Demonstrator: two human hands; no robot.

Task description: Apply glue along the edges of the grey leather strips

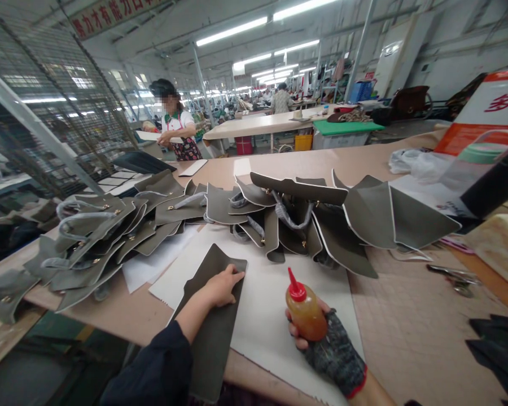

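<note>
Your left hand (225, 286) lies bare on the dark panel (214, 344), fingers spread loosely near its far right corner, pressing rather than gripping. Your right hand (334, 349), in a fingerless glove, is closed around the bottle (307, 318) of amber liquid, its red nozzle pointing up and leaning slightly left. Whether the bottle's base touches anything you cannot tell.

The panel lies lengthwise over the left part of the white sheet (258, 332), and its near end sticks out past the table (398, 316) edge. A bare strip of sheet shows between the panel and the bottle. Just beyond the panel's far end, the right pile (334, 217) bounds your reach; the left pile (110, 242) spreads toward the table's left side. Right of the sheet, a broad stretch of tabletop runs to the metal tool (455, 276) and black cloth (497, 349).

The overhead banner (114, 16) carries red characters, including "才有能力". The orange-and-white sign (491, 107) shows a red "多", the next character cut off. Small lettering on the white paper (423, 192) is unreadable.
</note>
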